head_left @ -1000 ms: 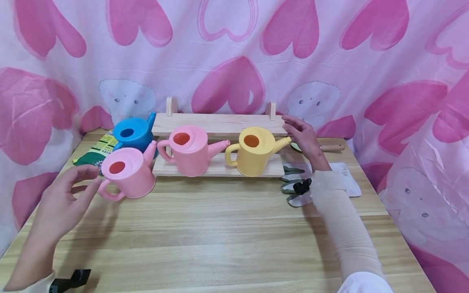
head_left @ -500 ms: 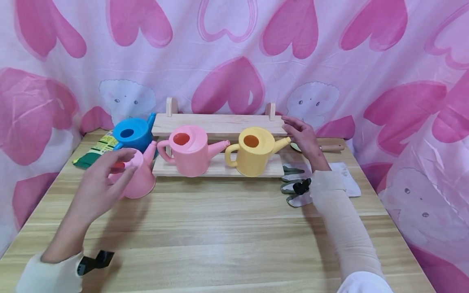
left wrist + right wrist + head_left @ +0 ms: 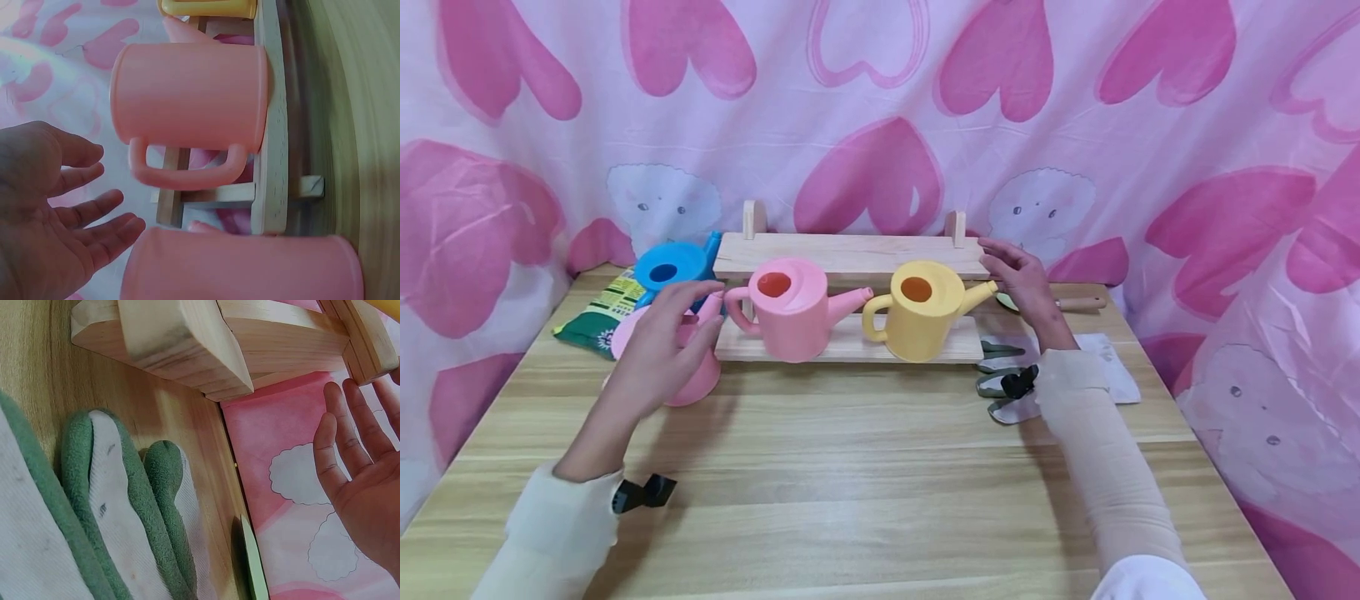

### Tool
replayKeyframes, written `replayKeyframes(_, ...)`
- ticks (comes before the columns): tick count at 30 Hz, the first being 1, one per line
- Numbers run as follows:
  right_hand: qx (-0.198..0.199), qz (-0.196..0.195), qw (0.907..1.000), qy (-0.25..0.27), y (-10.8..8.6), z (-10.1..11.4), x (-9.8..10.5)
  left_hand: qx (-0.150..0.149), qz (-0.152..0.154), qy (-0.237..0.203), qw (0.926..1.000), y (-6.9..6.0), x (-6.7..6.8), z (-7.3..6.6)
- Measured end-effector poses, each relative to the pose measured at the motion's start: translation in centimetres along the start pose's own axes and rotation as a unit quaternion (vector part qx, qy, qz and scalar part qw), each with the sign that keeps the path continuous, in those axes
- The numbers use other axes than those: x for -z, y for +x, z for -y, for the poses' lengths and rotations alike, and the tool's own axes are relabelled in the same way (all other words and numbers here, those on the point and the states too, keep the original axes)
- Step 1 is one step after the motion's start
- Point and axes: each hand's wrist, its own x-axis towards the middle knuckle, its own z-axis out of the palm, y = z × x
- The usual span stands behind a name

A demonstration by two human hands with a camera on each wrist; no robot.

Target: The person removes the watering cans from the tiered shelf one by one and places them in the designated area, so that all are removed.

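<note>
My left hand point(image 3: 658, 350) hovers in front of the left pink watering can point(image 3: 697, 385), partly hiding it. Nothing is in its loosely bent fingers. In the left wrist view this hand point(image 3: 56, 219) is close to, but apart from, the handle of the other pink watering can point(image 3: 187, 94). That pink can point(image 3: 792, 321) stands on the lower board of a wooden two-tier shelf point(image 3: 850, 254), beside a yellow watering can point(image 3: 921, 321). My right hand point(image 3: 1022, 279) touches the upper board's right end with nearly straight fingers, also seen in the right wrist view, where the hand point(image 3: 369, 469) is partly cut off.
A blue watering can point(image 3: 672, 265) stands behind the left pink can, next to a green and yellow bag point(image 3: 587, 325). Right of the shelf lie grey-green gloves point(image 3: 1011, 383) and a wooden-handled trowel point(image 3: 1078, 304). A pink heart-patterned curtain point(image 3: 865, 100) hangs behind the table point(image 3: 850, 483).
My left hand has moved right and forward, from beside the left pink can's handle to across its front. The right hand and the watering cans have stayed in place.
</note>
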Motion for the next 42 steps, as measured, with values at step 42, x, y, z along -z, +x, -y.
replayKeyframes(42, 0.003, -0.005, 0.9999, -0.008, 0.0, -0.1, 0.0, 0.054, 0.061, 0.018, 0.9965, 1.2, -1.0, -1.0)
